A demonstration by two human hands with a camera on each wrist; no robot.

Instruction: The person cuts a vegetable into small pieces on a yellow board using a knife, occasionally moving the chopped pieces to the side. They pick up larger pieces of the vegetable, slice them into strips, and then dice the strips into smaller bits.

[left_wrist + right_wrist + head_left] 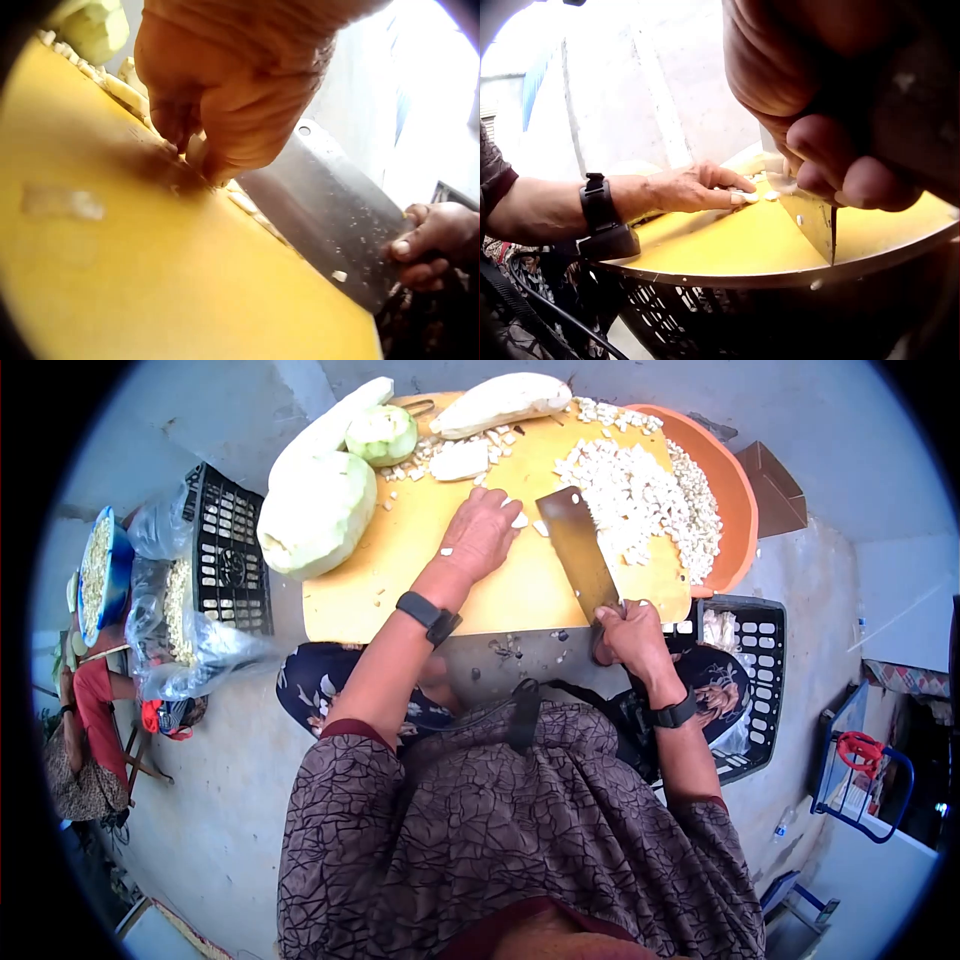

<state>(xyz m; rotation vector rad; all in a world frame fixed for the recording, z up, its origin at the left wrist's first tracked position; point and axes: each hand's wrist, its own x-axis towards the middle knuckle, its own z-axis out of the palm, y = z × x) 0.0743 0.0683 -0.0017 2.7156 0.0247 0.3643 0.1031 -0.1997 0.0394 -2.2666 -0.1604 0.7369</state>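
Note:
My right hand [634, 642] grips a cleaver [578, 550] by its handle. The broad blade reaches across the yellow cutting board [400, 605], with small white bits stuck to it. Just left of the blade tip, my left hand [478, 538] pinches a small white vegetable piece [746, 196] between thumb and fingers, low over the board. Another small piece lies between fingertips and blade. Past the left hand sits a larger pale chunk [460, 460] among scattered cubes. A heap of diced white cubes [625, 495] covers the board's right side.
Peeled pale-green gourd-like vegetables [318, 515] line the board's left and far edges. An orange basin [740, 510] with diced cubes stands at the right. Black crates [230, 550] flank the board on both sides. Farther left, a person [90, 730] sits near a blue basin [118, 575].

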